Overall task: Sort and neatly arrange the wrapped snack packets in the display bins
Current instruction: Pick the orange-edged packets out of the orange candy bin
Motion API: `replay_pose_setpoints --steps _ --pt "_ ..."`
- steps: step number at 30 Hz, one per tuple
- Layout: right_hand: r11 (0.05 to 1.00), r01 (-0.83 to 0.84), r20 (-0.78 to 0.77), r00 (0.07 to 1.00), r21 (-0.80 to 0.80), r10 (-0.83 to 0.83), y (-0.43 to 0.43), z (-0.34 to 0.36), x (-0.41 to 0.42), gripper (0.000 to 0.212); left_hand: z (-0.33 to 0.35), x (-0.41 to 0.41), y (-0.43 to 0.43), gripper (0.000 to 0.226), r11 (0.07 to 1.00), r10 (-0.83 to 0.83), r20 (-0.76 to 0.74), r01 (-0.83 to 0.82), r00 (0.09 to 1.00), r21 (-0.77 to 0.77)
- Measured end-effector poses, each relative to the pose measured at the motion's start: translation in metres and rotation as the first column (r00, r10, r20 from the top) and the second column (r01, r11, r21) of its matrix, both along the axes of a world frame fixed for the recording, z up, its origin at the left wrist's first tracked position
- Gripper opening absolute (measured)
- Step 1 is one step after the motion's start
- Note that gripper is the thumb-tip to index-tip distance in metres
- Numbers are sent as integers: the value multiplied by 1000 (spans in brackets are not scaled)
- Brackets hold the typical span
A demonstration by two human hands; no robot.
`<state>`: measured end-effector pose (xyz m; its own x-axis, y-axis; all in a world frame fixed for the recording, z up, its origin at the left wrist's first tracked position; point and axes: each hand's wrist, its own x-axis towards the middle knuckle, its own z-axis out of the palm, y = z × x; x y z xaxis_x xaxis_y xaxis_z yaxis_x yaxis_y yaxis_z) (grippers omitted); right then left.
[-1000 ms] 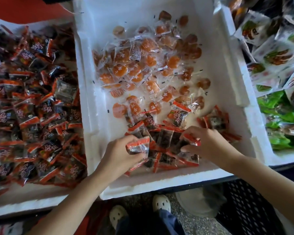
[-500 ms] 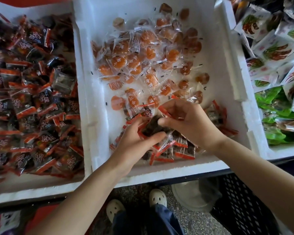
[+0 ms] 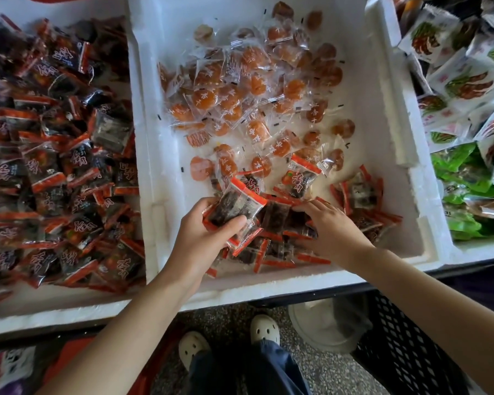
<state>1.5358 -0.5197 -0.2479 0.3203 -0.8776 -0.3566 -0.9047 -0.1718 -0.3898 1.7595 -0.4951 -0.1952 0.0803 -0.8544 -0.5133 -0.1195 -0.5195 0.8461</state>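
At a foam bin point(image 3: 160, 229), orange packets point(image 3: 240, 89) toward 12 o'clock, dark packets point(image 3: 277, 220) at 6. Clutched stack point(image 3: 234, 206) in curled left hand point(image 3: 203, 240); pressed those dark packets with flat, empty right hand point(image 3: 335, 232). Risked, likely, slick stack spilling.

Middle bin point(image 3: 382, 109) sits between left bin point(image 3: 54, 309) and right bin point(image 3: 482, 246); inside, near heap point(image 3: 280, 218) lies before far heap point(image 3: 240, 81)

Speckled grey floor point(image 3: 322, 376), pair of white perforated clogs point(image 3: 264, 330) on it, dark blue trouser legs point(image 3: 248, 372), pale round tub point(image 3: 321, 327) touching black lattice crate point(image 3: 405, 352) at floor's right edge.
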Motion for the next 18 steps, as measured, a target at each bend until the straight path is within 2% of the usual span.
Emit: replay_pose_setpoints --steps 3,5,8,11,16,18 --pt "998 62 127 990 -7 -60 -4 5 -1 38 0 1 1 24 1000 4 0 -4 1000 0" --pt "993 114 198 974 -8 -110 -7 16 -1 26 0 4 1 26 1000 11 9 -11 1000 -9" --pt "971 229 317 927 -62 -199 -7 36 5 28 -1 9 3 30 999 46 46 -45 998 -22" --pt "939 342 477 822 24 -311 -5 56 20 27 0 17 6 29 996 76 45 -74 996 -43" --pt "938 290 553 757 191 -348 -2 68 68 14 8 51 20 27 987 120 64 -112 991 -118" --pt "937 258 563 750 237 -349 -4 69 96 15 12 75 25 29 982 158 83 -148 984 -118"
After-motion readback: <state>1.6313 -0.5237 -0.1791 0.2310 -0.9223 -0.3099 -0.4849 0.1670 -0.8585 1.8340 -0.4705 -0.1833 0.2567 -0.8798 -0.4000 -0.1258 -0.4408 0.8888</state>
